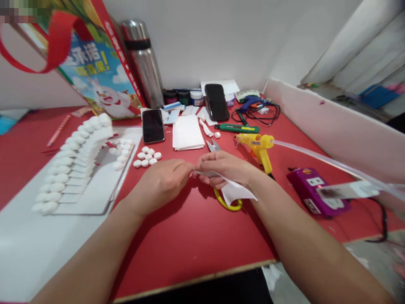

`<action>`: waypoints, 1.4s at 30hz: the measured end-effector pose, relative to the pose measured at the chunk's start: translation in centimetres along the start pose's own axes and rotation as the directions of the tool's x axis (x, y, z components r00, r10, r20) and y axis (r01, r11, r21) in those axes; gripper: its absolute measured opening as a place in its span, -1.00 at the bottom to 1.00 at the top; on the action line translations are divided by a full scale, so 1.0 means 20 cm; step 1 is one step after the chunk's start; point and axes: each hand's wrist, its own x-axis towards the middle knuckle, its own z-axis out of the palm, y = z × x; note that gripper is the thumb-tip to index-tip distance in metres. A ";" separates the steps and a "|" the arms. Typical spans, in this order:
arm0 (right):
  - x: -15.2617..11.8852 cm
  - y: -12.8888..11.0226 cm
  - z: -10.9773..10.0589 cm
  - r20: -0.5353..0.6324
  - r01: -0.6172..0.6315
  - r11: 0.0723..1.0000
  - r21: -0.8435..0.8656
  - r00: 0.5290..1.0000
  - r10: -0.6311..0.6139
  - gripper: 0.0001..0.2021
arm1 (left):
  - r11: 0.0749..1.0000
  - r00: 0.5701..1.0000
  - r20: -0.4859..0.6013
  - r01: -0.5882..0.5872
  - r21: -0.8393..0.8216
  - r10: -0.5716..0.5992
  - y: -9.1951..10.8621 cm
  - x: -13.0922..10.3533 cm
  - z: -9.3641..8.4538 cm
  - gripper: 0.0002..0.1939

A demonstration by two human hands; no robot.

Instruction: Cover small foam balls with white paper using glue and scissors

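My right hand (221, 166) is closed on a thin white sheet of paper or tissue (237, 192), whose loose end hangs out below the palm. My left hand (167, 179) meets it fingertip to fingertip, thumb and fingers pinched; what they grip is hidden. Under the right hand lie scissors with a yellow handle (232, 207), blades pointing away. Small round white balls (147, 156) form a cluster beyond the left hand. At the left, a curved stepped white model (74, 169) edged with similar balls rests on a white board (88, 207).
Beyond the hands are a stack of white paper (189, 133), two phones (153, 126) and a green cutter (237, 128). On the right are a yellow glue gun (257, 145) and a purple box (316, 192). A steel flask (144, 63) and a printed bag (101, 80) stand at the back.
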 end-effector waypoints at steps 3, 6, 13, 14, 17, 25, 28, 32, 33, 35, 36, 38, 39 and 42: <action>0.02 0.01 0.00 -0.025 0.024 1.000 -0.007 0.999 -0.024 -0.84 | 0.995 1.000 -0.019 0.004 0.096 -0.002 0.02 0.02 0.01 -0.81; 0.03 0.01 0.02 -0.085 0.080 0.996 -0.029 0.993 -0.083 -0.84 | 0.995 0.994 -0.056 0.097 -0.005 -0.098 0.04 0.03 0.01 -0.81; 0.01 0.00 0.04 -0.136 0.157 0.965 -0.210 0.973 -0.187 -0.81 | 0.297 0.777 0.429 0.590 -0.751 -0.461 0.03 0.04 -0.02 -0.81; 0.01 0.00 0.04 -0.149 0.155 0.959 -0.236 0.970 -0.194 -0.82 | 0.195 0.749 0.485 0.613 -0.766 -0.451 0.03 0.04 -0.01 -0.76; 0.01 0.00 0.04 -0.153 0.147 0.946 -0.287 0.968 -0.197 -0.82 | 0.092 0.721 0.550 0.638 -0.765 -0.421 0.02 0.03 0.01 -0.71; 0.01 0.04 0.04 -0.096 0.170 0.892 -0.420 0.969 -0.230 -0.82 | 0.467 0.807 0.448 0.588 -0.660 -0.384 0.00 0.01 0.01 -0.77; 0.01 0.04 0.04 -0.120 0.125 0.903 -0.412 0.975 -0.189 -0.82 | 0.732 0.893 0.317 0.444 -0.517 -0.319 0.01 0.01 0.00 -0.80; 0.01 0.03 0.05 -0.130 0.146 0.930 -0.336 0.971 -0.199 -0.81 | 0.895 0.964 0.146 0.260 -0.363 -0.221 0.03 0.03 0.00 -0.81; 0.02 0.03 0.05 -0.134 0.158 0.930 -0.332 0.968 -0.212 -0.82 | 0.904 0.969 0.132 0.243 -0.352 -0.209 0.04 0.03 0.01 -0.82; 0.02 0.04 0.05 -0.145 0.171 0.917 -0.360 0.961 -0.236 -0.83 | 0.879 0.961 0.142 0.274 -0.391 -0.236 0.04 0.03 0.01 -0.82; 0.02 0.04 0.06 -0.146 0.177 0.904 -0.389 0.957 -0.250 -0.84 | 0.828 0.943 0.174 0.333 -0.450 -0.284 0.04 0.03 0.01 -0.81; 0.02 0.04 0.07 -0.146 0.198 0.866 -0.460 0.945 -0.293 -0.84 | 0.597 0.859 0.296 0.506 -0.623 -0.419 0.03 0.02 0.01 -0.79; 0.02 0.04 0.07 -0.150 0.213 0.836 -0.506 0.932 -0.329 -0.83 | 0.413 0.795 0.388 0.584 -0.699 -0.467 0.02 0.02 0.01 -0.75; 0.02 0.04 0.07 -0.157 0.267 0.683 -0.680 0.857 -0.491 -0.79 | -0.141 0.631 0.663 0.673 -0.726 -0.403 -0.01 0.04 0.01 -0.56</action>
